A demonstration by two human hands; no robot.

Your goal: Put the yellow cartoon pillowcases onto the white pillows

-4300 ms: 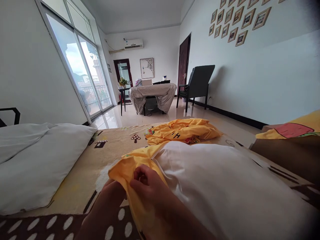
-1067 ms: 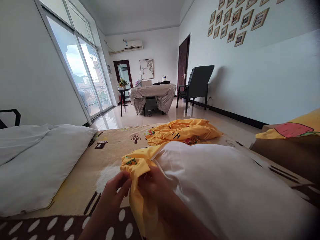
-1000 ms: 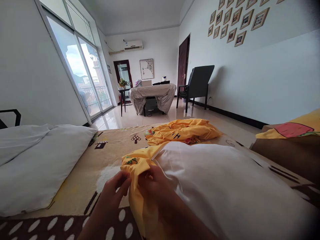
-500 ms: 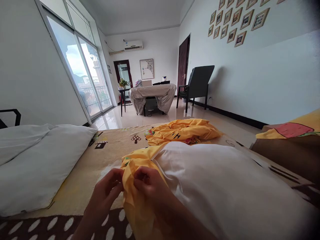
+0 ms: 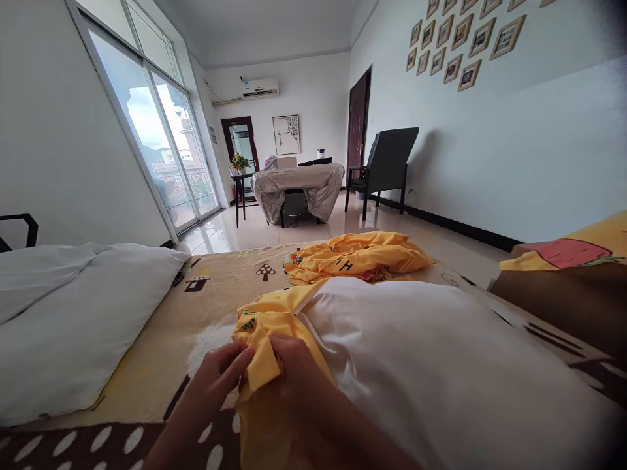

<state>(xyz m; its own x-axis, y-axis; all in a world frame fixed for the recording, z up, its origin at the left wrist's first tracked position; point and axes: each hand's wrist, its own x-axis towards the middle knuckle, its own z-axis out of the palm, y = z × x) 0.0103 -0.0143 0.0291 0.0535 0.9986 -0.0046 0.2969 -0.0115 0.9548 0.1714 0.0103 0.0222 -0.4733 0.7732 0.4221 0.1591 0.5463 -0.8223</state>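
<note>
A white pillow (image 5: 421, 352) lies on the patterned blanket (image 5: 230, 267), its left end inside a yellow pillowcase (image 5: 279, 301). My left hand (image 5: 223, 365) is closed on the left edge of the pillowcase fabric, thumb and fingers together. On the other side of a folded-over flap, my right hand (image 5: 294, 359) grips the same cloth; some of its fingers are hidden. Beyond the pillow, a crumpled yellow cloth (image 5: 357, 256) with printed letters rests on the blanket.
Another white pillow (image 5: 88, 326) lies at the left. At the right a brown box (image 5: 563, 300) has yellow printed cloth (image 5: 573, 251) over its top. Farther back stand a covered table (image 5: 298, 176) and a black chair (image 5: 389, 163).
Both hands have moved slightly down and closer together. The pillowcase edge between them now hangs folded over as a flap, and more of its green print shows.
</note>
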